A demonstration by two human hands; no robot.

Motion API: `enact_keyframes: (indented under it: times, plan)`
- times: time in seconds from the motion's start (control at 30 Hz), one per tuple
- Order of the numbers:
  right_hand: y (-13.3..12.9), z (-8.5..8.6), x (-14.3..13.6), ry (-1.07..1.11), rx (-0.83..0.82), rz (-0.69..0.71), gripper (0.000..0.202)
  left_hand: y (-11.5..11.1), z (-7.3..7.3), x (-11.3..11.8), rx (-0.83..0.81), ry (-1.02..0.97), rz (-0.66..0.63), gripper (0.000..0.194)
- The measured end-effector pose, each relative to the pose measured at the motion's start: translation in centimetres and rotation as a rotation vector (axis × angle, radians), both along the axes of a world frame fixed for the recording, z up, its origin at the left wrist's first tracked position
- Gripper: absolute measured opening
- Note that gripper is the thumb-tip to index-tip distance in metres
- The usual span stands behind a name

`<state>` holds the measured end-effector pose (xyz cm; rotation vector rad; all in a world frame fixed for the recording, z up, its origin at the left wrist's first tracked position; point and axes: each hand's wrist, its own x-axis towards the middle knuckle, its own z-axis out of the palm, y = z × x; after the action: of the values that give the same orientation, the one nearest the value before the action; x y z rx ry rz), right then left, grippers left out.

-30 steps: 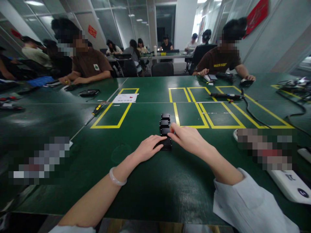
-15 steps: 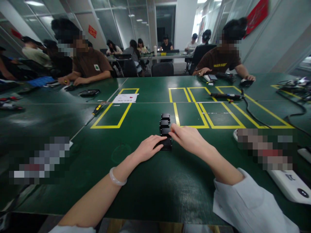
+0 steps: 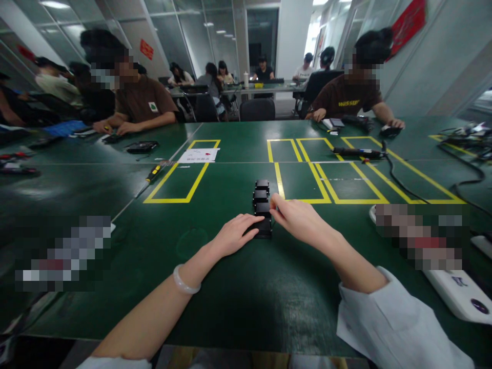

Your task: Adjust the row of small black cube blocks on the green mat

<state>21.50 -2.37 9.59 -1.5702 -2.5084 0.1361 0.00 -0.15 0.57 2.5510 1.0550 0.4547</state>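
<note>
Several small black box-shaped parts (image 3: 260, 195) stand in a row on the green table, running away from me. My left hand (image 3: 237, 231) holds the nearest black block (image 3: 263, 229) from its left side, fingers across its top and thumb along the near side. At the row's right side, my right hand (image 3: 295, 217) is closed in a pinch beside the nearer blocks. Whatever is between those fingertips is hidden or too small to make out.
Yellow tape rectangles (image 3: 279, 180) mark the green table (image 3: 215, 302). A screwdriver (image 3: 154, 173) and a paper sheet (image 3: 200, 155) lie left. Right are a black corded tool (image 3: 357, 152) and a white device (image 3: 457, 292), partly blurred. Co-workers sit across the table.
My hands and the black blocks stay almost still. Across the table at right, a co-worker's hand has shifted slightly.
</note>
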Motion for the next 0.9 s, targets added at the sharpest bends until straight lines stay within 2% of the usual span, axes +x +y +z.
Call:
enact_keyframes:
  times: [0.13,0.33,0.5,0.8,0.9]
  plan:
    - [-0.08,-0.19,0.06,0.053,0.005,0.026,0.014,0.03,0.04,-0.03,0.003,0.004,-0.003,0.038]
    - [0.12,-0.42,-0.26,-0.013,0.034,-0.038,0.022,0.13,-0.11,-0.15,0.002,0.006,-0.003,0.038]
    - [0.08,-0.32,-0.10,0.022,0.005,0.002,0.014,-0.01,0.05,-0.05,0.001,0.007,-0.002,0.037]
    - [-0.01,-0.42,-0.22,-0.025,0.021,-0.011,0.021,0.10,-0.18,-0.03,0.015,0.001,0.000,0.037]
    - [-0.03,-0.37,-0.10,-0.019,0.014,-0.002,0.016,0.12,-0.23,-0.09,0.013,0.002,0.000,0.037]
